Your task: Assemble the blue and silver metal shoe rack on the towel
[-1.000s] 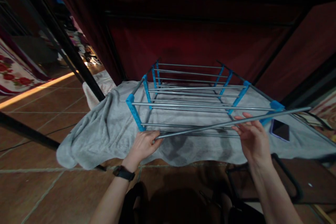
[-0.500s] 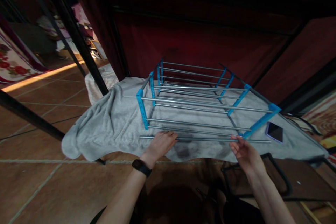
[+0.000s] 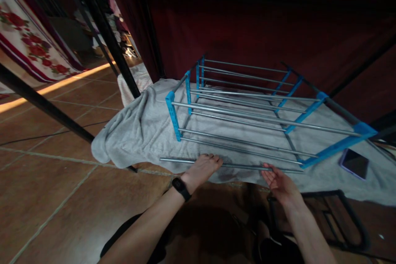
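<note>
Left hand (image 3: pixel 202 169) is back-up, fingers curled over a metal rod (image 3: pixel 241 166); right hand (image 3: pixel 278 183) has it too, palm turned up, fingertips pinching it towards the right end! The rod lies almost level, just in front of the rack (image 3: pixel 262 118), over the near edge of a grey blanket (image 3: pixel 133 136). A dark watch (image 3: pixel 181 188) sits on the left wrist. Beyond the hands stands that rack, metal bars spanning blue end pieces, on the blanket. Off to the right, a phone (image 3: pixel 354 164) lies beside the nearest blue end, and out left, tiled floor (image 3: pixel 58 189).
</note>
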Action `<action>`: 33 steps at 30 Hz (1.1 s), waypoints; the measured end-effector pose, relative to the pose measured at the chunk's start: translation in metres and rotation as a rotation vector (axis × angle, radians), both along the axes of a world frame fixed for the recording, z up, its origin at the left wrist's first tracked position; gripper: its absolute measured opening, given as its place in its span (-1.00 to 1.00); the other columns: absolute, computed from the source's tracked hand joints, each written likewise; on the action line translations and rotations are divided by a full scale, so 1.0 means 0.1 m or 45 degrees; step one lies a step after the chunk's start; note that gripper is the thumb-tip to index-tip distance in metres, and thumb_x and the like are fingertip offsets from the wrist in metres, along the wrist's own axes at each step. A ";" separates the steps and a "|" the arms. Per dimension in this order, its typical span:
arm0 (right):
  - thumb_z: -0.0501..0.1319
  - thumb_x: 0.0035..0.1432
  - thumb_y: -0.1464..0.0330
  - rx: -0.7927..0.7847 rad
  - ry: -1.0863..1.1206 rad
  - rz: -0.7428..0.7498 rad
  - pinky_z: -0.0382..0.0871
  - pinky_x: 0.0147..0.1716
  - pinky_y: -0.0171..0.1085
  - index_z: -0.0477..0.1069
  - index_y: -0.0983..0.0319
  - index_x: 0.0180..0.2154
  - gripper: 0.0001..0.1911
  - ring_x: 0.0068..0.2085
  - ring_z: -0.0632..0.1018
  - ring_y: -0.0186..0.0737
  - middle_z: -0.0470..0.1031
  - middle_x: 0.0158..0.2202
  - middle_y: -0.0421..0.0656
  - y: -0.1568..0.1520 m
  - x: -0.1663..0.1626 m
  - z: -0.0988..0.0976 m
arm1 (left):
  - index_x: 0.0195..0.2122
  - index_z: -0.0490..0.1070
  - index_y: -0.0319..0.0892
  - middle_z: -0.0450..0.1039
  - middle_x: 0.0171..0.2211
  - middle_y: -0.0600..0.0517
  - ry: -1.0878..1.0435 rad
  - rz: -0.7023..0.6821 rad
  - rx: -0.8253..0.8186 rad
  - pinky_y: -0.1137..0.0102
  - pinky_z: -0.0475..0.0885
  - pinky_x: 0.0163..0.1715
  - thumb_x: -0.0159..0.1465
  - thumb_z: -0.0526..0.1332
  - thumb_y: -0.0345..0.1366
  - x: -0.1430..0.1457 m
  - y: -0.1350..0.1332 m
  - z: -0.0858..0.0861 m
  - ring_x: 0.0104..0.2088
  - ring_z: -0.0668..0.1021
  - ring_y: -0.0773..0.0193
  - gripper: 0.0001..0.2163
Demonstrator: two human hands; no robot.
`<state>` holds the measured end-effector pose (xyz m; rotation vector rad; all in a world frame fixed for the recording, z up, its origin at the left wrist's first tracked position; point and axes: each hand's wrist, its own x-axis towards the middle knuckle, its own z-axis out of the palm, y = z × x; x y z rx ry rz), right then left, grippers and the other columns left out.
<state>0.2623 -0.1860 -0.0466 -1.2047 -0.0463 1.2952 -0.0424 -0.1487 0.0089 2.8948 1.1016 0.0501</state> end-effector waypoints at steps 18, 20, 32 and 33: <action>0.02 0.27 0.54 -0.062 -0.039 -0.149 0.60 -0.34 -0.31 0.41 0.25 -0.34 -0.77 -0.34 0.61 -0.34 0.55 -0.35 -0.19 0.04 0.41 0.07 | -0.02 0.35 -0.12 0.47 -0.14 -0.02 -0.021 0.098 0.034 0.34 0.36 -0.16 0.33 0.02 -0.52 0.03 0.02 -0.09 -0.16 0.52 0.23 -0.73; -0.01 0.27 0.54 -0.055 -0.025 -0.160 0.61 -0.34 -0.30 0.41 0.25 -0.33 -0.74 -0.33 0.61 -0.32 0.55 -0.33 -0.17 0.03 0.46 0.08 | -0.05 0.37 -0.13 0.48 -0.17 -0.02 -0.033 0.110 0.012 0.34 0.36 -0.18 0.35 0.01 -0.49 0.01 0.04 -0.10 -0.19 0.54 0.23 -0.75; 0.03 0.25 0.55 -0.036 -0.044 -0.284 0.59 -0.34 -0.33 0.37 0.26 -0.37 -0.79 -0.33 0.59 -0.35 0.53 -0.33 -0.16 0.03 0.61 0.07 | -0.17 0.41 -0.13 0.51 -0.17 -0.03 -0.039 0.320 -0.001 0.33 0.36 -0.17 0.36 0.08 -0.31 -0.26 0.32 0.09 -0.20 0.55 0.19 -0.87; 0.02 0.25 0.55 -0.044 -0.037 -0.291 0.59 -0.34 -0.33 0.37 0.26 -0.37 -0.78 -0.34 0.59 -0.35 0.52 -0.34 -0.16 0.02 0.63 0.06 | -0.17 0.41 -0.13 0.51 -0.17 -0.03 -0.034 0.330 0.006 0.32 0.35 -0.15 0.36 0.07 -0.32 -0.29 0.33 0.10 -0.20 0.55 0.19 -0.86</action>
